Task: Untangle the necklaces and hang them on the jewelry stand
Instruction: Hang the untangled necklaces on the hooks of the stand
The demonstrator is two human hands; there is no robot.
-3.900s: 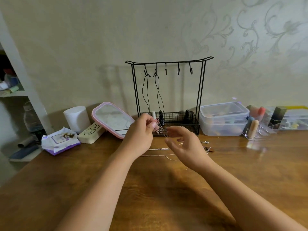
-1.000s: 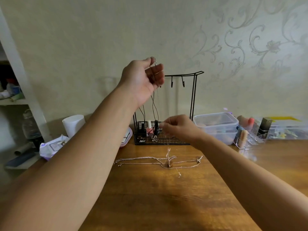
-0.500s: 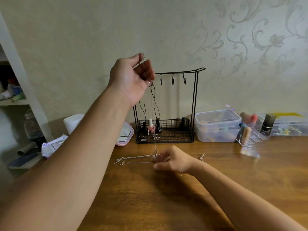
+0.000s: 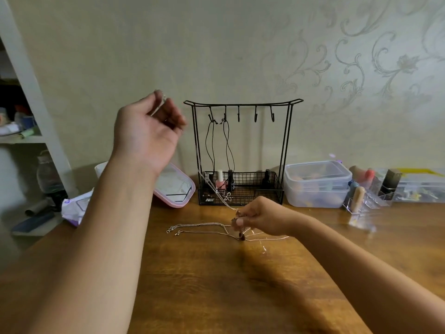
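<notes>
Left hand point(image 4: 147, 131) pinched silver chain point(image 4: 218, 195) end high; right hand point(image 4: 261, 216) pinched knot below. Risk: hard pull tightening tangle point(image 4: 240, 233).

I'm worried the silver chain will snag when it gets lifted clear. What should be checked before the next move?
1. Left hand holds the top end of the silver chain: ok.
2. Right hand pins the knot at the tangle: ok.
3. Chain free of the other necklaces on the table: not ok, still joined at the tangle.
4. Free hook on the jewelry stand: ok, three right hooks bare.
5. Chain clear of the stand's basket: cannot tell.
</notes>
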